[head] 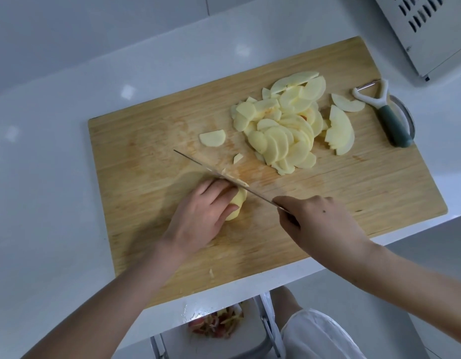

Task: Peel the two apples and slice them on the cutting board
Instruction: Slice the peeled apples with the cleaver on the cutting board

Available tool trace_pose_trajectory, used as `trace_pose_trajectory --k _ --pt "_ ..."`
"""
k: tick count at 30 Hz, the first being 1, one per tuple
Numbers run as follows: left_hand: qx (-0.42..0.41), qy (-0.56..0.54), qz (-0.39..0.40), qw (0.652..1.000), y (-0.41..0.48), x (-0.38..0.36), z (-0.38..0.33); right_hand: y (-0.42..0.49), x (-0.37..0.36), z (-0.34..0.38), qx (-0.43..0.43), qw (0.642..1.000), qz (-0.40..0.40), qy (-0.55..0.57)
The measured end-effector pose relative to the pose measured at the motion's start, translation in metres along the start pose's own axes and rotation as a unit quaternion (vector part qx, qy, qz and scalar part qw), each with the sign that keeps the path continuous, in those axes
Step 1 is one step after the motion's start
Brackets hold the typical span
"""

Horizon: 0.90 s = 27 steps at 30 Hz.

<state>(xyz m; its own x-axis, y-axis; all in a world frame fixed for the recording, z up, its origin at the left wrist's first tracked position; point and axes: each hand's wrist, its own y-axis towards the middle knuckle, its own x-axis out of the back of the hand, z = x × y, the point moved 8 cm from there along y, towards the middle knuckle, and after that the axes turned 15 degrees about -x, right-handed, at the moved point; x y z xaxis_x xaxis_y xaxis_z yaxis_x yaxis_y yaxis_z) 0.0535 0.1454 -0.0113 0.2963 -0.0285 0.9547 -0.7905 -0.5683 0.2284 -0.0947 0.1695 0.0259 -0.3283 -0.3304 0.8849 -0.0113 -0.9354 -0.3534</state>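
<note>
A wooden cutting board (353, 193) lies on the white counter. My left hand (200, 216) holds a peeled apple piece (238, 206) down near the board's front left, fingers curled over it. My right hand (320, 224) grips the handle of a knife (224, 177), whose blade runs diagonally across the apple piece just in front of my left fingertips, a thin slice clinging to it. A heap of pale apple slices (289, 130) covers the board's far right part. One loose slice (212, 138) lies apart to the left of the heap.
A green-handled peeler (390, 117) lies at the board's right edge, over its metal handle. A white vented appliance (431, 32) stands at the back right. Below the counter edge, a bin (219, 325) holds red apple peels. White wall runs behind.
</note>
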Motion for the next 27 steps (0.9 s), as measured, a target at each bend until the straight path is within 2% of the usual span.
trace_pose_trajectory --k 6,11,13,21,27 --pt "-0.011 0.006 0.004 1.0 0.002 0.002 -0.003 -0.012 0.008 0.002 0.029 0.999 0.023 -0.001" --pt "-0.006 0.009 -0.006 1.0 0.002 0.002 -0.002 0.002 -0.001 0.004 0.024 0.999 0.001 -0.031" --pt "-0.003 0.008 -0.016 1.0 0.002 0.003 -0.003 0.012 -0.012 0.006 0.015 0.999 0.024 -0.043" --pt "0.008 0.012 -0.029 0.999 0.001 0.005 -0.001 0.013 -0.003 -0.003 -0.018 0.999 0.033 -0.003" --pt "0.0 0.014 -0.037 0.999 0.003 0.008 -0.003 -0.01 0.005 0.0 0.015 0.999 0.025 -0.032"
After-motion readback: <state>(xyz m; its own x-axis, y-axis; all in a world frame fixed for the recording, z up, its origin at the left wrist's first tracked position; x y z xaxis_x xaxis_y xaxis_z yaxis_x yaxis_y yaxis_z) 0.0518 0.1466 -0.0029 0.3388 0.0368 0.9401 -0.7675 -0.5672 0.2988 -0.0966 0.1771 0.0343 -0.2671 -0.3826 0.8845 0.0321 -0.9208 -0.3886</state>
